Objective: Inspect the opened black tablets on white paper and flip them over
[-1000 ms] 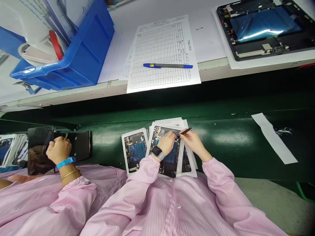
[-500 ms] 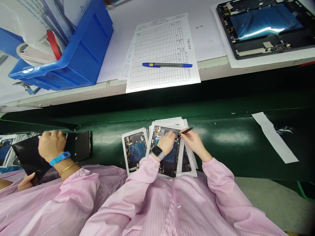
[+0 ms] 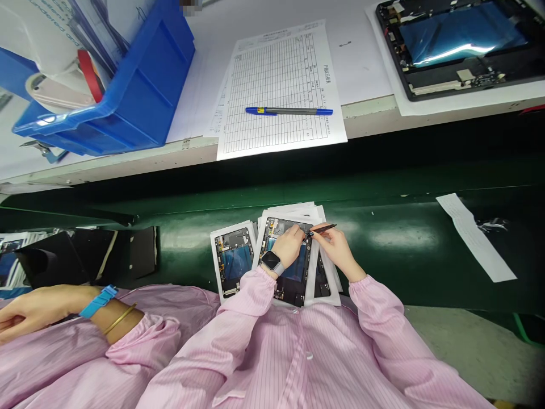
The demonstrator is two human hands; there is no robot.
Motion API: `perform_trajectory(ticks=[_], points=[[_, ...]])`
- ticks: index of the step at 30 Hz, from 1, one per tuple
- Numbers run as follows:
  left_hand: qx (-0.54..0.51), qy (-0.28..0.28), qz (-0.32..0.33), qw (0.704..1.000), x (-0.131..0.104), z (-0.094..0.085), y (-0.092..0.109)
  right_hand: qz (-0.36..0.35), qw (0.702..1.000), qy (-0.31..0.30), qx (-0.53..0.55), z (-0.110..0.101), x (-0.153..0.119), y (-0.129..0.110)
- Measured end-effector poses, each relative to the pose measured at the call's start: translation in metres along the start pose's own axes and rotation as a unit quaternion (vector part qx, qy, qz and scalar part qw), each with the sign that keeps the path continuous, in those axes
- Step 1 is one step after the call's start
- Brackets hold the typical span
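Observation:
An opened tablet housing with circuit parts and a blue-sheened panel lies before me on white sheets. My left hand, a watch on its wrist, rests over its upper part. The left fingers are closed near the top right corner; what they pinch is too small to make out. My right hand grips slim black tweezers beside that corner, tip turned toward the left fingers. Another opened tablet lies on paper to the left. A third housing shows partly beneath, at the right.
On the shelf above stand a blue bin, a printed form with a pen, and a larger opened tablet. A paper strip lies on the green bench at right. A co-worker's hand is at left, near dark panels.
The co-worker's hand has let go of the dark panel and moved down and left. My hands have stayed at the tablet's corner; the tweezers lie slightly flatter.

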State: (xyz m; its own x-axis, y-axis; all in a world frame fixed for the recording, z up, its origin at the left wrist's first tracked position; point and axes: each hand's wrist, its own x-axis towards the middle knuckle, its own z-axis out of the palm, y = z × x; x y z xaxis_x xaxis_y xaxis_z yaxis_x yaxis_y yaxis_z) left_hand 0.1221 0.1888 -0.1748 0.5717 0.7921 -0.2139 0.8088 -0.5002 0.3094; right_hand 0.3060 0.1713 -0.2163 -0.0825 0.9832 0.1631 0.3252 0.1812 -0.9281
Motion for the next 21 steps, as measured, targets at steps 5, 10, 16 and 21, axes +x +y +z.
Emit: perform_trajectory(ticks=[5, 10, 16, 21], points=[[0.009, -0.006, 0.009, 1.000, 0.000, -0.001, 0.000, -0.024, 0.998, 0.044, -0.049, -0.002, -0.009, -0.008], [0.017, -0.017, 0.017, 1.000, 0.001, -0.005, 0.001, -0.092, 0.983, -0.030, -0.157, -0.009, -0.024, -0.013], [0.013, -0.028, 0.022, 0.999, 0.002, -0.007, -0.001, -0.189, 0.939, -0.134, -0.256, -0.008, -0.038, -0.012], [-0.003, -0.015, 0.022, 1.000, 0.000, -0.003, -0.002, -0.227, 0.912, -0.163, -0.299, -0.009, -0.042, -0.015]])
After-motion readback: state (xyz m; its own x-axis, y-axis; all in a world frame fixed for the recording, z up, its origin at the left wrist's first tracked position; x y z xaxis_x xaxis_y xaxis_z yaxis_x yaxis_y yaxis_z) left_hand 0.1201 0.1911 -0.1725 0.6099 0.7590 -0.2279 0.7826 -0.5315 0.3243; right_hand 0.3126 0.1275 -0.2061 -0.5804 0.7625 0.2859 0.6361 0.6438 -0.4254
